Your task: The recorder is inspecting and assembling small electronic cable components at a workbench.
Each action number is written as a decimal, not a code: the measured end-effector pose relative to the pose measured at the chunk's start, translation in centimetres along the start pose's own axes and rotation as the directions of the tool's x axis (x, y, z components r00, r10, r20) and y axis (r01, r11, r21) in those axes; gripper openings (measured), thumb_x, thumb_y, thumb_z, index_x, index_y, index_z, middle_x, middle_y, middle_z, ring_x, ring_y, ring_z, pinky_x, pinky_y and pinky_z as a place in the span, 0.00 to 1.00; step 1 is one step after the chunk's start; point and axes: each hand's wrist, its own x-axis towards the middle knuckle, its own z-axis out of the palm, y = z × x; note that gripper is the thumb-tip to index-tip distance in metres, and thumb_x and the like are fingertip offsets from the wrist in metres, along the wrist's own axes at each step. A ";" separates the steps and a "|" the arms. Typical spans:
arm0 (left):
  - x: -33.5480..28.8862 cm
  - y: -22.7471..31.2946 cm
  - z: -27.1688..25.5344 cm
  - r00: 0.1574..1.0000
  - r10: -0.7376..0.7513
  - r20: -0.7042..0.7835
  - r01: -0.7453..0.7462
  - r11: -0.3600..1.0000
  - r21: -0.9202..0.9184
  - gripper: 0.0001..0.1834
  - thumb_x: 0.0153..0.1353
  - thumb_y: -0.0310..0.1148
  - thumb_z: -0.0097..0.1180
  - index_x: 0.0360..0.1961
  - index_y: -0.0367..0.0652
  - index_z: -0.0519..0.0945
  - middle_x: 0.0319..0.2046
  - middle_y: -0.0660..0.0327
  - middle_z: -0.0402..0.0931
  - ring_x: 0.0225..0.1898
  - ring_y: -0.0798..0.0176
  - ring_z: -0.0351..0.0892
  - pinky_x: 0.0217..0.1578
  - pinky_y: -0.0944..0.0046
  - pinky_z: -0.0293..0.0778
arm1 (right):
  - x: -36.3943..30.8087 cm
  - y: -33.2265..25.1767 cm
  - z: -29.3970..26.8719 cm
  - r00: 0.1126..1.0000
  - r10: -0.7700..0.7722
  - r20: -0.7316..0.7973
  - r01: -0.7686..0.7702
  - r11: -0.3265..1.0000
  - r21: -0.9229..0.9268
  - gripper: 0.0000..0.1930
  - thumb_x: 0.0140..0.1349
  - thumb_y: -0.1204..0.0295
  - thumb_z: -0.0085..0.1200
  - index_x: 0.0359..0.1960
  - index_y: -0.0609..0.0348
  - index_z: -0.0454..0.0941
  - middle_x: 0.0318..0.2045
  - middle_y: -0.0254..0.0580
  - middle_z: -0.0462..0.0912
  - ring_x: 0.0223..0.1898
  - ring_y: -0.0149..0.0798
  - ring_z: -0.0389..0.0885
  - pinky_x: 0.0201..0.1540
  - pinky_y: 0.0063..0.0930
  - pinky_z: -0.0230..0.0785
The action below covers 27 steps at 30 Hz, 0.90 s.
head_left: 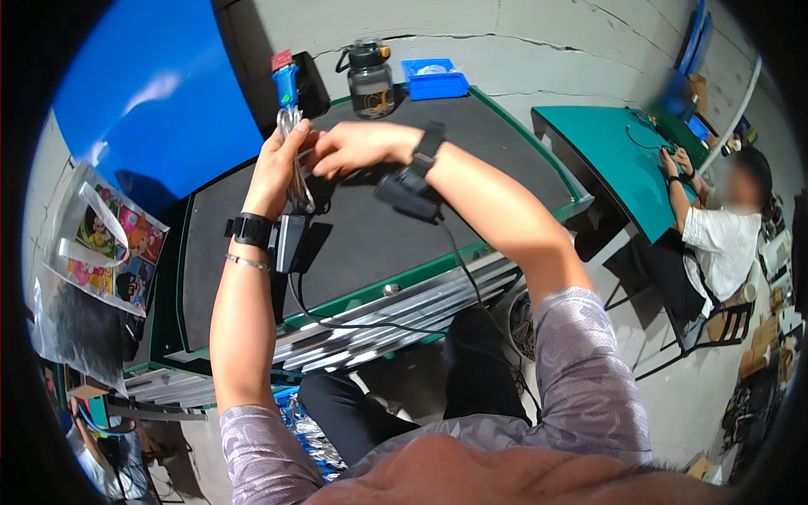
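My left hand [271, 172] is raised over the dark work mat, its fingers closed round a folded bundle of clear, silvery cable [300, 192]. A blue connector [287, 87] on the cable sticks up above the fingers, with a red piece [282, 60] at its top. My right hand [362, 147] comes in from the right with bent fingers, their tips right beside the bundle. Whatever it pinches, if anything, is too small to make out. Each wrist wears a black strap, with a dark box [290, 242] by the left and another box [408, 197] by the right.
Behind my hands stand a clear bottle [371, 88] with a black lid and a blue tray [434, 80]. Black cords [362, 325] run from the boxes over the green-edged table [187, 278]. A printed bag [114, 244] hangs left. At right, a person [720, 227] works at a green table [589, 156].
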 end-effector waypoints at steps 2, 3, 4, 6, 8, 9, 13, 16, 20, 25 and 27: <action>0.2 0.0 -0.4 0.999 0.025 -0.029 -0.022 0.993 0.116 0.16 0.66 0.45 0.57 0.42 0.43 0.76 0.37 0.60 0.81 0.39 0.68 0.80 0.40 0.69 0.73 | -0.8 1.1 -0.9 0.983 0.128 -0.129 -0.085 0.950 0.300 0.15 0.67 0.62 0.52 0.47 0.60 0.80 0.42 0.36 0.84 0.38 0.28 0.82 0.41 0.21 0.73; 0.2 -0.1 -0.3 0.999 0.019 -0.044 -0.012 0.986 0.164 0.15 0.66 0.45 0.58 0.42 0.44 0.76 0.37 0.61 0.81 0.38 0.68 0.79 0.42 0.69 0.72 | -1.2 1.5 -1.2 0.953 0.184 -0.240 -0.079 0.918 0.389 0.15 0.68 0.61 0.52 0.46 0.60 0.80 0.42 0.36 0.84 0.38 0.27 0.82 0.40 0.20 0.73; 0.4 0.2 -0.5 1.000 -0.003 -0.016 0.007 0.966 0.259 0.14 0.64 0.44 0.60 0.38 0.45 0.76 0.32 0.65 0.79 0.33 0.71 0.77 0.37 0.70 0.71 | -1.5 1.7 -1.4 0.928 0.217 -0.304 -0.041 0.868 0.494 0.15 0.70 0.61 0.50 0.48 0.57 0.80 0.42 0.35 0.83 0.38 0.25 0.82 0.39 0.17 0.71; 0.2 -0.1 0.0 1.000 -0.010 -0.002 0.010 0.971 0.241 0.14 0.62 0.42 0.63 0.37 0.44 0.76 0.26 0.70 0.74 0.26 0.75 0.71 0.29 0.73 0.66 | -1.9 2.0 -1.4 0.894 0.227 -0.386 0.084 0.762 0.642 0.19 0.71 0.55 0.48 0.53 0.55 0.76 0.45 0.36 0.82 0.40 0.25 0.80 0.41 0.18 0.70; -0.1 0.0 0.5 1.000 -0.009 0.024 0.002 0.960 0.280 0.14 0.61 0.42 0.64 0.38 0.44 0.76 0.25 0.71 0.73 0.24 0.77 0.69 0.27 0.75 0.64 | -2.2 2.0 -1.7 0.889 0.234 -0.394 0.133 0.692 0.710 0.21 0.71 0.52 0.47 0.54 0.54 0.74 0.46 0.36 0.81 0.40 0.26 0.79 0.42 0.19 0.70; -0.2 0.1 0.7 0.998 -0.015 0.060 -0.006 0.941 0.338 0.14 0.61 0.42 0.64 0.38 0.43 0.77 0.25 0.72 0.71 0.24 0.77 0.66 0.27 0.75 0.62 | -2.2 2.0 -1.8 0.890 0.211 -0.405 0.178 0.657 0.733 0.23 0.70 0.50 0.47 0.54 0.54 0.74 0.46 0.35 0.81 0.40 0.26 0.79 0.43 0.20 0.70; -1.1 0.7 1.5 0.986 -0.028 0.165 -0.057 0.870 0.490 0.16 0.61 0.43 0.63 0.40 0.42 0.77 0.24 0.74 0.67 0.24 0.78 0.61 0.26 0.75 0.59 | -2.1 1.8 -1.4 0.883 0.179 -0.434 0.272 0.557 0.784 0.25 0.69 0.47 0.47 0.53 0.53 0.74 0.42 0.33 0.79 0.37 0.26 0.77 0.42 0.21 0.69; -1.3 0.9 2.2 0.978 -0.053 0.203 -0.042 0.899 0.435 0.17 0.63 0.45 0.61 0.39 0.42 0.76 0.25 0.73 0.67 0.27 0.77 0.63 0.29 0.75 0.61 | -2.3 1.7 -1.6 0.865 0.140 -0.482 0.345 0.532 0.773 0.23 0.70 0.49 0.46 0.53 0.54 0.74 0.40 0.32 0.79 0.36 0.25 0.76 0.41 0.21 0.69; -1.6 1.0 2.2 0.980 0.006 0.197 -0.084 0.916 0.391 0.19 0.63 0.44 0.62 0.42 0.39 0.77 0.27 0.71 0.69 0.28 0.76 0.66 0.31 0.73 0.65 | -2.6 0.8 -1.4 0.852 0.120 -0.510 0.391 0.502 0.771 0.22 0.72 0.51 0.45 0.53 0.57 0.75 0.39 0.33 0.80 0.33 0.24 0.74 0.39 0.19 0.70; -1.4 0.4 1.7 0.986 0.087 0.143 -0.137 0.910 0.391 0.23 0.60 0.40 0.65 0.50 0.37 0.76 0.30 0.69 0.73 0.29 0.76 0.68 0.30 0.73 0.67 | -2.3 0.0 -0.4 0.902 0.116 -0.416 0.282 0.571 0.771 0.24 0.69 0.50 0.49 0.53 0.59 0.75 0.40 0.34 0.79 0.31 0.22 0.73 0.38 0.16 0.69; -1.2 0.2 1.5 0.990 0.089 0.108 -0.126 0.901 0.415 0.22 0.60 0.39 0.66 0.50 0.37 0.76 0.29 0.69 0.73 0.27 0.76 0.68 0.29 0.74 0.67 | -2.2 -0.1 -0.1 0.898 0.065 -0.435 0.307 0.617 0.725 0.23 0.69 0.52 0.51 0.51 0.59 0.76 0.40 0.33 0.79 0.31 0.21 0.73 0.39 0.15 0.69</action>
